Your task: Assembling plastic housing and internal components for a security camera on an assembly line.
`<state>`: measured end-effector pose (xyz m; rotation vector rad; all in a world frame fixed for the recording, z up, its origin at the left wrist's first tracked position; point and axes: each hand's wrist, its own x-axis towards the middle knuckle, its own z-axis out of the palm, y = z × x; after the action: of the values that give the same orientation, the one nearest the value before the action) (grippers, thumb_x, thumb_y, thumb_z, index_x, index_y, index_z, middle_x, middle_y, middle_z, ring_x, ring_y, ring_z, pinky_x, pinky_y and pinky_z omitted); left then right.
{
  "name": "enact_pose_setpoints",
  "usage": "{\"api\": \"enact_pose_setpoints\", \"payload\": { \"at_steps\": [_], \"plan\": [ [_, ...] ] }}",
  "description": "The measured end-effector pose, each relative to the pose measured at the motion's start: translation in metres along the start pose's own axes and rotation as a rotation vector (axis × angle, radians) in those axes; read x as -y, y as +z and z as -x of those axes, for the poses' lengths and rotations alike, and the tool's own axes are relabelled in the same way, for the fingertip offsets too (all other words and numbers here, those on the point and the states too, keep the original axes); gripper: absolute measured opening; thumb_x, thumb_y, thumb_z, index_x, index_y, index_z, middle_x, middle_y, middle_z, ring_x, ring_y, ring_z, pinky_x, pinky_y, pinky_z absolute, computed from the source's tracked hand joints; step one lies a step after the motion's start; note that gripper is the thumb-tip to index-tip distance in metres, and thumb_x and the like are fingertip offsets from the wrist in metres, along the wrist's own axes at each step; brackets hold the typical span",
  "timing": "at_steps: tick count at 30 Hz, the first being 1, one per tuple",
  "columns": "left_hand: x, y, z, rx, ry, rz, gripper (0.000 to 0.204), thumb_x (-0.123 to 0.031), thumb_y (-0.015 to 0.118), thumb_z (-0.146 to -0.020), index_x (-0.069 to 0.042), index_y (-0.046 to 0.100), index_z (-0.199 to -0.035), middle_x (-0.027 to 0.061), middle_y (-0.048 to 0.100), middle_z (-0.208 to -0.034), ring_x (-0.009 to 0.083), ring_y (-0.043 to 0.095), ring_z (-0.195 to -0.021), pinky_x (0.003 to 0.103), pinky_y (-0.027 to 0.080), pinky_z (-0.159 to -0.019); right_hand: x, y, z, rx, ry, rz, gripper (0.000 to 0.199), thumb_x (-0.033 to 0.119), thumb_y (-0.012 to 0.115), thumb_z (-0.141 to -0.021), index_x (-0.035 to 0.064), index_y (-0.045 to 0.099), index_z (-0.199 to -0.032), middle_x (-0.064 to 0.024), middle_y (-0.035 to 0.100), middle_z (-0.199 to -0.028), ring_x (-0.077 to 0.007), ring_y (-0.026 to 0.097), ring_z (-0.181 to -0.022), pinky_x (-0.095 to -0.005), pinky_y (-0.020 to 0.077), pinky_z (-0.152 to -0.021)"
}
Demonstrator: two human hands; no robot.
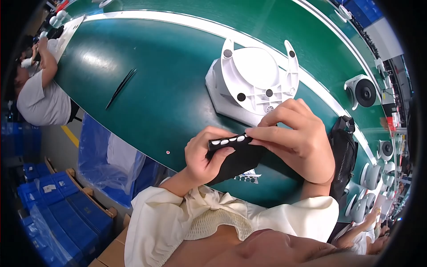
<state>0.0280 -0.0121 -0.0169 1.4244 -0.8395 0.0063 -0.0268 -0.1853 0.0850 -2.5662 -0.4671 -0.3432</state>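
Both your left hand point(202, 153) and right hand point(296, 138) pinch the black strip point(231, 141) of white pads above the green table point(147, 89); it looks light and floppy, so grip its edges.

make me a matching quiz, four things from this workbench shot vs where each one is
Things:
1. black strip of pads
2. white plastic base
3. black tweezers
4. black bag

Places:
A. alone on the green belt, far left
B. at the belt's right edge, beside the right hand
C. held between both hands, left hand under it
D. upside down on the belt, just beyond the hands

Pairs: 1-C, 2-D, 3-A, 4-B
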Motion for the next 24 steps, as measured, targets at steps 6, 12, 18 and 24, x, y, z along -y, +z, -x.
{"api": "enact_pose_setpoints", "payload": {
  "at_steps": [6, 12, 18, 24],
  "plan": [
    [0.0, -0.003, 0.001, -0.019, -0.032, -0.043, 0.012, 0.001, 0.062, -0.073, 0.002, 0.055, -0.083, 0.0099, 0.059, -0.079, 0.018, 0.058, -0.062, 0.024, 0.045, -0.058, 0.001, 0.007, -0.003, -0.088, 0.128, 0.055, 0.028, 0.004, 0.073, -0.053, 0.0102, 0.068, -0.08, -0.0009, 0.055, -0.069, -0.018, 0.051, -0.064, -0.0277, 0.0381, -0.057],
    [0.005, -0.004, 0.003, -0.111, -0.134, 0.019, 0.009, -0.003, 0.057, -0.079, 0.003, 0.054, -0.084, 0.0067, 0.058, -0.076, 0.0105, 0.053, -0.062, 0.02, 0.041, -0.058, 0.002, 0.017, -0.004, -0.132, 0.112, 0.081, 0.029, 0.002, 0.073, -0.054, 0.0092, 0.067, -0.081, -0.0024, 0.052, -0.07, -0.0178, 0.05, -0.062, -0.0282, 0.0384, -0.051],
    [0.002, -0.003, 0.005, -0.271, -0.485, 0.369, 0.013, -0.01, 0.054, -0.085, 0.002, 0.056, -0.09, 0.0, 0.058, -0.08, 0.0037, 0.05, -0.071, 0.018, 0.041, -0.063, -0.013, 0.044, -0.009, -0.283, -0.099, 0.146, 0.032, 0.005, 0.059, -0.051, 0.0026, 0.061, -0.083, -0.0058, 0.045, -0.072, -0.0187, 0.044, -0.061, -0.0277, 0.0381, -0.049],
    [0.004, -0.006, 0.003, -0.258, -0.565, 0.56, 0.018, -0.014, 0.053, -0.086, 0.002, 0.057, -0.095, 0.0027, 0.06, -0.084, 0.006, 0.054, -0.074, 0.019, 0.043, -0.066, -0.02, 0.052, -0.013, -0.388, -0.209, 0.149, 0.03, -0.001, 0.072, -0.054, 0.0012, 0.061, -0.081, -0.0052, 0.049, -0.07, -0.0185, 0.046, -0.057, -0.0272, 0.0372, -0.048]
  ]
}}
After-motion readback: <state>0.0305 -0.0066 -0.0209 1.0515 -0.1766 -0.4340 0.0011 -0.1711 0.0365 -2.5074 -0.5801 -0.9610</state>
